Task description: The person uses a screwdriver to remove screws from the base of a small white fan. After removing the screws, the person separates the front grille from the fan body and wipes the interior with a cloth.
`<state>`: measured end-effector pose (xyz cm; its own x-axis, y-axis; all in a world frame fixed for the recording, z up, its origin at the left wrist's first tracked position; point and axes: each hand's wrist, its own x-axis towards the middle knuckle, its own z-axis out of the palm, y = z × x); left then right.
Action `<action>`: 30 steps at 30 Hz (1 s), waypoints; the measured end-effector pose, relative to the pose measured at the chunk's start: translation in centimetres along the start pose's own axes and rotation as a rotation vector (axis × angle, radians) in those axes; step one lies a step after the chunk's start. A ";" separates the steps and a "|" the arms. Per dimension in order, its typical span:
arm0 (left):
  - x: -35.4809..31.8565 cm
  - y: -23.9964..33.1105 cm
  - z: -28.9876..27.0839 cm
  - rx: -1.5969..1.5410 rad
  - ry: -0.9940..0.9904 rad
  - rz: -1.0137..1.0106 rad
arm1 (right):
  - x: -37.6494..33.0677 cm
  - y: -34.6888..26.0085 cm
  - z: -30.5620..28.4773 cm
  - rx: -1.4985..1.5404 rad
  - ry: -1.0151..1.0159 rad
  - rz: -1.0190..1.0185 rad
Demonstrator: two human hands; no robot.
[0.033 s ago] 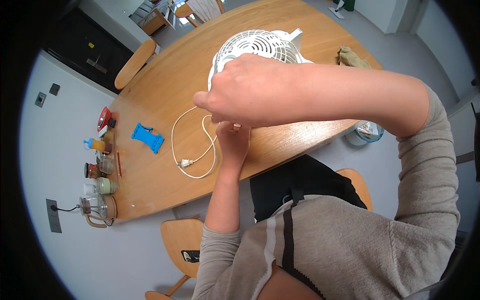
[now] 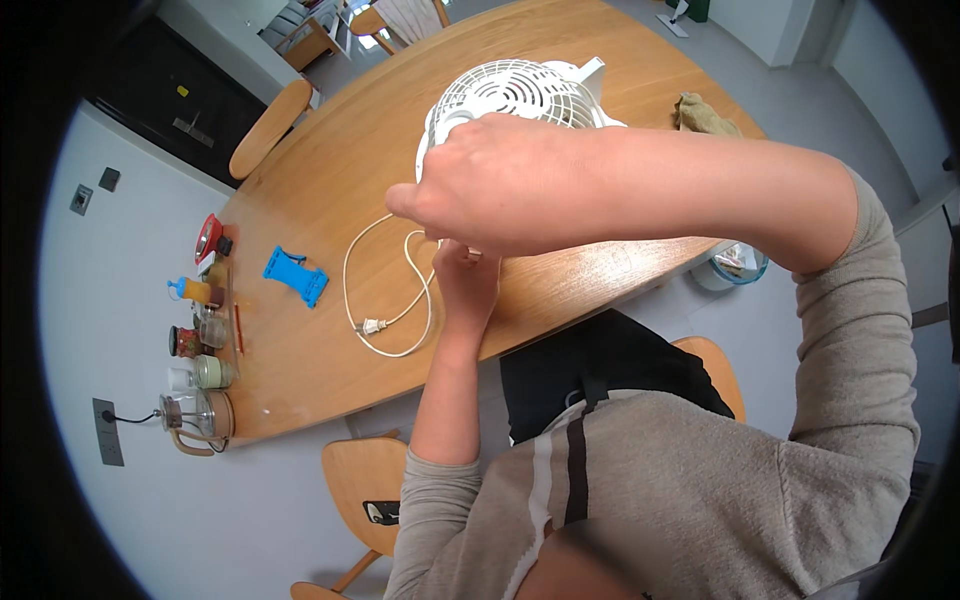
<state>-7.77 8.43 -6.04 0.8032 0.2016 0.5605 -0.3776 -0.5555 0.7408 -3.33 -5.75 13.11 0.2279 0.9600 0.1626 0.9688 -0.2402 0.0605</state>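
Observation:
A white electric fan [image 2: 510, 88] lies on the wooden table [image 2: 560, 30], its round slotted grille facing up. My right hand [image 2: 480, 180] is closed at the fan's near side and covers that part of it. Just below it, my left hand [image 2: 466, 275] is also closed, with its fingers partly hidden under the right hand. Whatever either hand grips cannot be seen. A pale cord [image 2: 349, 260] runs from near the hands and loops to the left. Its plug [image 2: 371, 326] rests on the table.
A blue plastic piece [image 2: 295, 276] lies left of the cord. Jars, a sauce bottle [image 2: 195, 291] and a glass kettle [image 2: 200, 412] line the table's left edge. A brown cloth [image 2: 705, 116] sits at the right, above a bin [image 2: 735, 265]. Wooden chairs [image 2: 362, 470] stand around.

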 end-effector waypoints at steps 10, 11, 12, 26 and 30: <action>-0.3 -1.0 -1.0 0.000 -0.143 -0.020 | -0.1 -0.5 -0.7 0.087 -0.028 0.061; -0.3 -0.9 -0.9 0.012 -0.127 -0.016 | -0.1 -0.2 -0.3 0.015 -0.019 0.034; -0.2 -0.8 -0.7 0.024 -0.110 -0.011 | -0.1 0.0 0.1 -0.056 -0.009 0.006; 0.0 -1.3 -0.3 -0.026 -0.124 -0.039 | -0.5 0.9 1.1 -0.073 0.080 -0.040; 0.3 0.0 -0.4 0.014 -0.091 -0.093 | -0.7 1.6 2.5 -0.009 0.423 -0.291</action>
<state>-7.68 8.77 -5.69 0.8732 0.1795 0.4531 -0.2933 -0.5490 0.7827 -1.65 -6.48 10.65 -0.1122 0.8453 0.5223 0.9851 0.0255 0.1703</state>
